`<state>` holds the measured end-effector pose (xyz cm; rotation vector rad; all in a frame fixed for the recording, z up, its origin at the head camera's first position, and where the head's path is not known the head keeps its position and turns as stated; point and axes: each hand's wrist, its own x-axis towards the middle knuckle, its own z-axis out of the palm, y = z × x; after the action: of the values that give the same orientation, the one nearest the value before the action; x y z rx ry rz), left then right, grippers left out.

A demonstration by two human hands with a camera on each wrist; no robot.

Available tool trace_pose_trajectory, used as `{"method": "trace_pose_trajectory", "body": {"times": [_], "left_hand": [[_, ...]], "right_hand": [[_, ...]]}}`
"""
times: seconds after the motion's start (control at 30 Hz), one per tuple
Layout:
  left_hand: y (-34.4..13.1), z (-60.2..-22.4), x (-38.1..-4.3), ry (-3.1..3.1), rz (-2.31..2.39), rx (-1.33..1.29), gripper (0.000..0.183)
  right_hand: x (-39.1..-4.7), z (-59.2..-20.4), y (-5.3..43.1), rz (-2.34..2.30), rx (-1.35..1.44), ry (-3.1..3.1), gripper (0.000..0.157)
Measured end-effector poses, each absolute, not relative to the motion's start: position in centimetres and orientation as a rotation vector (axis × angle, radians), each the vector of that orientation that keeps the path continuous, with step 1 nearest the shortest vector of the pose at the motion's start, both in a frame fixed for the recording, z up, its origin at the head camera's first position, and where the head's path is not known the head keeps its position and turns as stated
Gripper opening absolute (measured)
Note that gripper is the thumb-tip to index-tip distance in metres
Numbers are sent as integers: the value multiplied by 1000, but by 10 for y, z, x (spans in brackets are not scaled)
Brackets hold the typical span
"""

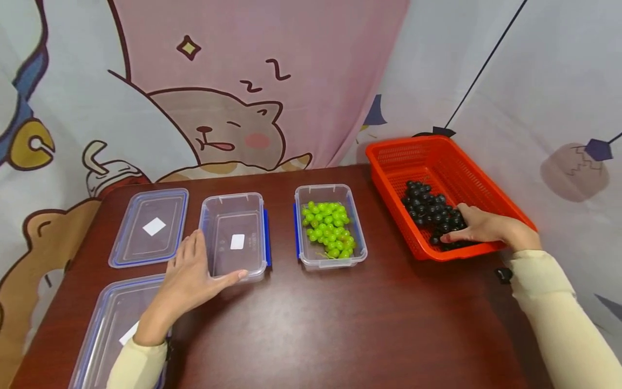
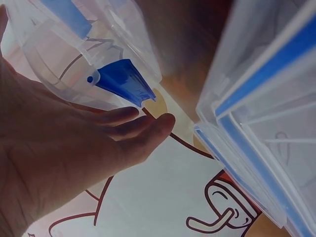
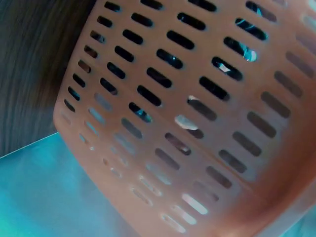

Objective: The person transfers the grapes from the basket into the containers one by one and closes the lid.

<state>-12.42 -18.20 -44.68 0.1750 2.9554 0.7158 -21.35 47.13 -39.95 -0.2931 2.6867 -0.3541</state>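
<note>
My left hand [image 1: 189,273] is at the near left corner of an empty clear plastic food container [image 1: 237,221], fingers straight along its left side and thumb reaching across its near edge. In the left wrist view, those fingers [image 2: 148,136] lie close to the container's blue clip [image 2: 126,81]. My right hand [image 1: 483,224] reaches into a red perforated plastic basket [image 1: 478,181] and grips a bunch of black grapes [image 1: 427,208] at its near right end, thumb on the near side; the other fingertips are partly hidden. Only the basket's slotted wall [image 3: 163,98] fills the right wrist view.
A second clear container [image 1: 357,232] with green grapes [image 1: 328,227] stands between the empty one and the basket. Two clear lids with blue seals lie at the left, one farther back [image 1: 167,208] and one nearer [image 1: 114,302]. A printed cloth [image 1: 340,81] hangs behind the brown table [image 1: 340,324].
</note>
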Motion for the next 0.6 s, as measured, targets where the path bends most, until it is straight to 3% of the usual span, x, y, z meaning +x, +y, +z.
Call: {"method": "trace_pose_trajectory", "body": {"times": [0.37, 0.53, 0.6], "left_hand": [[-185, -449, -122, 2944, 730, 178, 147], [-184, -449, -123, 2950, 739, 190, 147], [-184, -449, -123, 2946, 737, 190, 147]], "right_hand": [[-212, -402, 471, -474, -316, 2607, 95], [-210, -403, 474, -476, -326, 2653, 98], [-208, -403, 475, -475, -333, 2691, 91]]}}
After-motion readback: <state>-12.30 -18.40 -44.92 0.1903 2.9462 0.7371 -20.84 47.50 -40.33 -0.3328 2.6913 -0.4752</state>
